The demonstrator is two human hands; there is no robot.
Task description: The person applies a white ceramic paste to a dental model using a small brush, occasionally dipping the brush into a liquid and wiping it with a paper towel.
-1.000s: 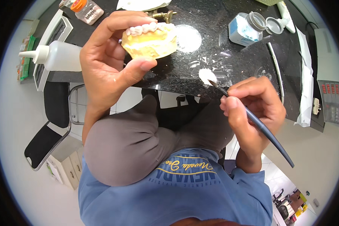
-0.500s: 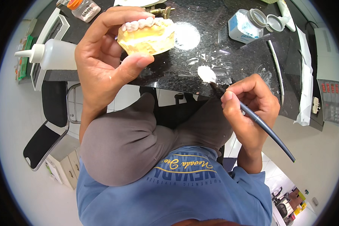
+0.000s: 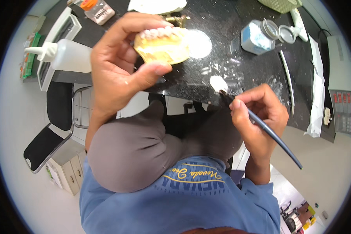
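Note:
My left hand [image 3: 115,66] grips a yellow dental model [image 3: 162,50] with a row of pale teeth along its upper edge; thumb in front, fingers behind. A brass-coloured metal piece [image 3: 179,19] shows just past the model. Pinched in my right hand [image 3: 261,113] is a slim dark brush [image 3: 275,136], its handle slanting down to the right. The brush's dark tip is at the lower edge of a small white mound of paste or powder [image 3: 218,83] on the black countertop [image 3: 191,84]. Whether the tip touches the mound is hard to tell.
A white squeeze bottle [image 3: 70,55] stands left of my left hand. Behind it is an orange-lidded jar [image 3: 99,11]. An open-lidded jar of white powder [image 3: 256,37] is at the far right, near a thin white stick [image 3: 288,80] and white paper [image 3: 318,89]. The counter's front edge lies below my hands.
The model and left hand sit slightly further right and lower in the picture, as do the counter items, so the view has shifted. The brush tip stays by the white mound.

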